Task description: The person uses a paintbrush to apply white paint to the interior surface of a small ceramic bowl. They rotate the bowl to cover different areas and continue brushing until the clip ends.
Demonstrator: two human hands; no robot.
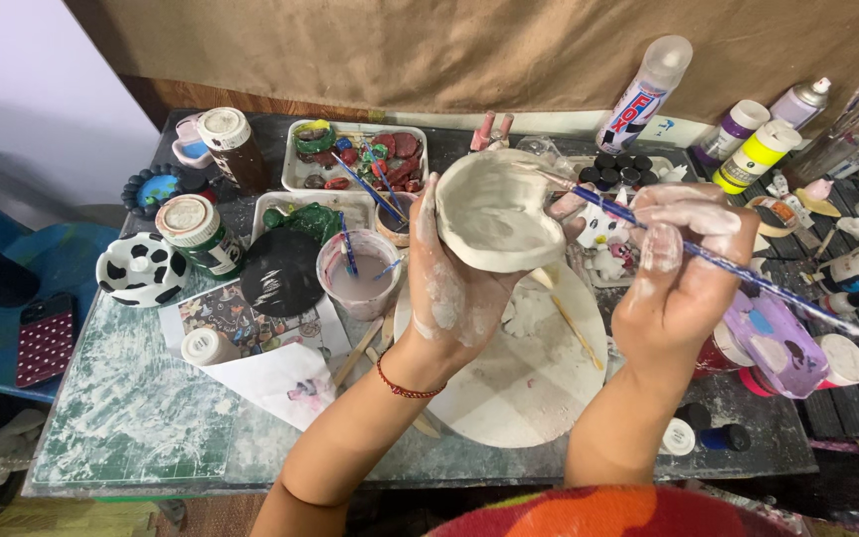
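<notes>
Two clay-smeared hands are raised over a round white board on the table: the left hand is cupped firmly around a pale clay bowl, and the right hand is pinched shut on a blue-handled brush whose tip touches the bowl's rim. Just left of the bowl stands a cup of cloudy water beside a black disc. Farther back lie trays of painted pieces, with a spray can against the brown backdrop.
</notes>
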